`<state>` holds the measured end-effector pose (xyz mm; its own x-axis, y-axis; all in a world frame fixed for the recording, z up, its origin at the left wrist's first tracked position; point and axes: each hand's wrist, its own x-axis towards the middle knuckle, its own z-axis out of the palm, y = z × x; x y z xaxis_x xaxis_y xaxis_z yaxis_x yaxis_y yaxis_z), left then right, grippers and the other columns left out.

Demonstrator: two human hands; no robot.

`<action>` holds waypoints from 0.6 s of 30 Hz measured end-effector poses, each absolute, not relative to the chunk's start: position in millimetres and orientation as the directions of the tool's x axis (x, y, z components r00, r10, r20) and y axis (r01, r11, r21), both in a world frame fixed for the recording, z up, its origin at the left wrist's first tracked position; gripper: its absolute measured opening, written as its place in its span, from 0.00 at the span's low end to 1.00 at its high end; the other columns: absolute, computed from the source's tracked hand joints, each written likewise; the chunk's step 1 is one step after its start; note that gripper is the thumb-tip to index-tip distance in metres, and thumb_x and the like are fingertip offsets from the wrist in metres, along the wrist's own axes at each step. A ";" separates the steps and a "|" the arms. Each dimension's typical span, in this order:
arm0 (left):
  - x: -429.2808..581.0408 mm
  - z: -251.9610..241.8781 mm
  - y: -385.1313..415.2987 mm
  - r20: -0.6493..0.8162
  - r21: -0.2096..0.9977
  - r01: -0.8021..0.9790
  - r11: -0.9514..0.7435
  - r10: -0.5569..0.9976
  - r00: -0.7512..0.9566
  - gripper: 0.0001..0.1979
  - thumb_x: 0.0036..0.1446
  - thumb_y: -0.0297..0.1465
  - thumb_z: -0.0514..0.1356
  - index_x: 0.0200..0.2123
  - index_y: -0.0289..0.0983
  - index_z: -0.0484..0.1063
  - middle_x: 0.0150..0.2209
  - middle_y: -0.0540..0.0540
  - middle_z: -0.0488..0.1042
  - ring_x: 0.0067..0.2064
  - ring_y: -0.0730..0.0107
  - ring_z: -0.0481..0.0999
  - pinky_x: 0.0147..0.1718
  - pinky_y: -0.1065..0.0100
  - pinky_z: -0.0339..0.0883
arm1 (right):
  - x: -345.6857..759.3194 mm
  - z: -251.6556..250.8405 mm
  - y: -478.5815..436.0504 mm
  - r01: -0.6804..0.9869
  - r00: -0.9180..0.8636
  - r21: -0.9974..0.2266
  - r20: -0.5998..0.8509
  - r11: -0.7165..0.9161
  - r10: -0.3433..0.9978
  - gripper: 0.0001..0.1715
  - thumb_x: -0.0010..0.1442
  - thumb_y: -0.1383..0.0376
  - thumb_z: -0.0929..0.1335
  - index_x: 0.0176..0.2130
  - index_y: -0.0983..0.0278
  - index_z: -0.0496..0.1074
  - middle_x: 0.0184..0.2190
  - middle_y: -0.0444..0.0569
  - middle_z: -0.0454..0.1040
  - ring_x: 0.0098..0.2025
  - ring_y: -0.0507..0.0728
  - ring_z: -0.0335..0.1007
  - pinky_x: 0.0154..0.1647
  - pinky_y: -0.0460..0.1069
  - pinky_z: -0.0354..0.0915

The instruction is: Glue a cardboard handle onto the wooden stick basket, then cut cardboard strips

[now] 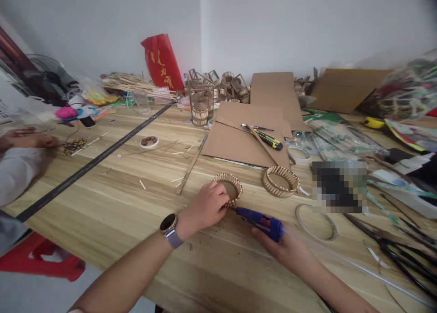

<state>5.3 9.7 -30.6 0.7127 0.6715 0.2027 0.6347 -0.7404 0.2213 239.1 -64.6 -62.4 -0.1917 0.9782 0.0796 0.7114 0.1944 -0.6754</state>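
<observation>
Fingers of left hand [210, 206] press together, pinching slatted ring [240, 191] by its near-left rim, centre frame; right hand [292, 247] wraps blue glue gun [261, 223]. Ring probably light, stiffish, fragile at joints: hold by wall, off nozzle [232, 208].

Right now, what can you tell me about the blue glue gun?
The glue gun is blue and plastic-looking, with a red patch on its side and a narrow nozzle. The right hand grips it, hiding the handle. It points left and away, its tip by the near edge of the slatted ring at the left hand; contact there is unclear. A long clear rod seems to trail from its rear.
</observation>
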 end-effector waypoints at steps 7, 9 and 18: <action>-2.6 -17.0 6.7 0.328 0.328 0.573 -0.751 0.659 0.677 0.12 0.55 0.26 0.61 0.44 0.37 0.73 0.51 0.41 0.70 0.54 0.56 0.64 0.54 0.55 0.63 | 245.5 -50.9 -64.6 0.668 -0.244 -0.710 0.074 0.223 0.967 0.20 0.58 0.50 0.65 0.36 0.62 0.78 0.35 0.52 0.82 0.37 0.63 0.78 0.38 0.54 0.73; 0.9 -7.0 -1.1 0.426 0.322 0.555 -0.767 0.641 0.638 0.08 0.61 0.28 0.57 0.42 0.36 0.73 0.45 0.42 0.73 0.49 0.59 0.67 0.50 0.57 0.64 | 245.0 -44.9 -66.7 0.648 -0.250 -0.731 0.062 0.215 0.966 0.19 0.58 0.51 0.65 0.35 0.61 0.77 0.33 0.50 0.82 0.34 0.62 0.78 0.35 0.53 0.73; 70.6 42.3 -39.3 0.288 0.195 0.368 -0.909 0.412 0.865 0.11 0.67 0.34 0.54 0.38 0.35 0.74 0.38 0.43 0.75 0.42 0.62 0.71 0.43 0.63 0.64 | 242.5 -42.1 -80.0 0.540 -0.293 -0.818 0.039 0.200 0.955 0.15 0.54 0.54 0.66 0.27 0.61 0.75 0.32 0.51 0.81 0.34 0.61 0.76 0.34 0.53 0.74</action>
